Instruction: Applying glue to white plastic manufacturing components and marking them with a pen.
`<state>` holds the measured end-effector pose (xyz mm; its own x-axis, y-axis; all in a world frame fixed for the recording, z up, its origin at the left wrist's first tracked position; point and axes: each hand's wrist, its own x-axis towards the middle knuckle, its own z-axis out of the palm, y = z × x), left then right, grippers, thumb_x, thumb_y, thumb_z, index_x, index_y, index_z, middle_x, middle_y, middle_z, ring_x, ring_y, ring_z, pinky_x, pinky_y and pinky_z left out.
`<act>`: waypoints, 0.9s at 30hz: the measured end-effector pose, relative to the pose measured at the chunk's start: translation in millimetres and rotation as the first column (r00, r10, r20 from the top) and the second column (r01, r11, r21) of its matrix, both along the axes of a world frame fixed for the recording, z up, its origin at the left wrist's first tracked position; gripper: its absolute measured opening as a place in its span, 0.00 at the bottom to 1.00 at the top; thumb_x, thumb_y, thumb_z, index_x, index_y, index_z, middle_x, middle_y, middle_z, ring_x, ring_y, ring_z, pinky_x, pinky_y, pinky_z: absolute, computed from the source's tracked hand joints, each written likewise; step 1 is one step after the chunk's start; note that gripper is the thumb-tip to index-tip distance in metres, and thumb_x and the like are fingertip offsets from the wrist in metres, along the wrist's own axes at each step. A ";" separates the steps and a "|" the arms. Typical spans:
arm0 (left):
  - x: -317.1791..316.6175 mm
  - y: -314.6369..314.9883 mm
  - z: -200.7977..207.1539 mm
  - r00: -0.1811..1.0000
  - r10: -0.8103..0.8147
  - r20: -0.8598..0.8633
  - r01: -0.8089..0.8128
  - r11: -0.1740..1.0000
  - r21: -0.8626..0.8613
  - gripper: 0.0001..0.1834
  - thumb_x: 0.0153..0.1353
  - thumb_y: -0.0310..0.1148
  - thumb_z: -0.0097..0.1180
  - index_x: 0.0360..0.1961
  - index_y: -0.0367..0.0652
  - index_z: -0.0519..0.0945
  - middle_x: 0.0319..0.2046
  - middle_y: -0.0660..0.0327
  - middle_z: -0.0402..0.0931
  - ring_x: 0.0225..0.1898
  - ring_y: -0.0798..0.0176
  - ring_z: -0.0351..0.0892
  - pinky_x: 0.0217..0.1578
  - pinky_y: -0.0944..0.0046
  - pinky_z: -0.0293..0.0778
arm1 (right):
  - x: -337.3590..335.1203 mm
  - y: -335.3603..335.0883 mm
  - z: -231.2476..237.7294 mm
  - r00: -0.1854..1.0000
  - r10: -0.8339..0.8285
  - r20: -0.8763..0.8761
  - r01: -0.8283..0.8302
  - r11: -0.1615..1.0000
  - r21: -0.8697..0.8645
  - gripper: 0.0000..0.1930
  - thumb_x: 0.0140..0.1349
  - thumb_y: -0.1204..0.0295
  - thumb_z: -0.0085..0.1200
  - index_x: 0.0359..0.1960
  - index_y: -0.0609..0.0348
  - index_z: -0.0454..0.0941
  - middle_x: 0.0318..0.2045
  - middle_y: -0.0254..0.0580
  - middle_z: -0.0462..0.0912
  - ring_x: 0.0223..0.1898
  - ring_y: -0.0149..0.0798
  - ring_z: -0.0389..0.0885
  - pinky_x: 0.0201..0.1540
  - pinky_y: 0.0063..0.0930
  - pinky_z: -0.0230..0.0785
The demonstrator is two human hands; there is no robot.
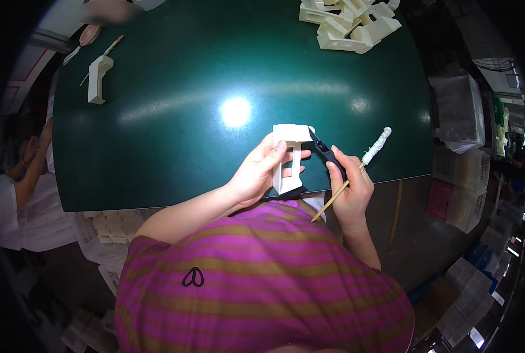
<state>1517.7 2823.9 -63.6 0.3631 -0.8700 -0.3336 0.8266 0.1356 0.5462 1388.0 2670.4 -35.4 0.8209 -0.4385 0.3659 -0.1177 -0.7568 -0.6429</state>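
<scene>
Crates (467, 208) flank a glossy green table (174, 147), a white frame (288, 133) held above.

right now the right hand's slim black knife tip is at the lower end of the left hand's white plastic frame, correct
Wrong end: the head view shows the tip of the slim black knife at the upper end of the white plastic frame. The right hand does hold the knife, the left hand the frame.

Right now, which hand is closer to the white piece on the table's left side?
Left. The left hand is right of the white piece and lower in view; the right hand is even farther right.
</scene>
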 end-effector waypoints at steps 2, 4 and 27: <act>0.6 0.1 -1.2 1.000 0.004 0.014 -0.004 1.000 -0.013 0.28 0.72 0.49 0.43 0.65 0.42 0.60 0.63 0.53 0.64 0.62 0.56 0.69 0.58 0.53 0.73 | -1.1 0.0 -0.1 1.000 -0.012 0.000 0.012 1.000 0.000 0.14 0.56 0.80 0.63 0.45 0.62 0.80 0.31 0.45 0.82 0.29 0.45 0.82 0.31 0.32 0.72; 1.4 0.9 -2.1 1.000 -0.017 0.014 0.018 1.000 -0.019 0.29 0.72 0.49 0.44 0.65 0.42 0.59 0.63 0.53 0.64 0.62 0.55 0.69 0.58 0.52 0.72 | -3.0 -1.7 -0.3 1.000 -0.006 -0.020 0.006 1.000 0.029 0.13 0.57 0.79 0.62 0.45 0.63 0.81 0.31 0.46 0.82 0.29 0.45 0.82 0.31 0.32 0.72; 53.7 11.4 -4.9 0.980 0.196 -0.025 -0.198 0.970 -0.141 0.25 0.73 0.44 0.45 0.62 0.38 0.63 0.59 0.53 0.69 0.58 0.58 0.73 0.54 0.53 0.78 | 87.8 18.1 -10.7 0.900 0.305 0.312 -0.294 0.952 -0.082 0.05 0.61 0.79 0.56 0.38 0.63 0.80 0.38 0.49 0.83 0.36 0.46 0.84 0.40 0.33 0.75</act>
<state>1571.4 2835.3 -68.5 0.5293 -0.8203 -0.2168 0.7815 0.3718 0.5010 1475.9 2688.5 -46.1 0.7498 -0.1741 0.6384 0.3233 -0.7454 -0.5830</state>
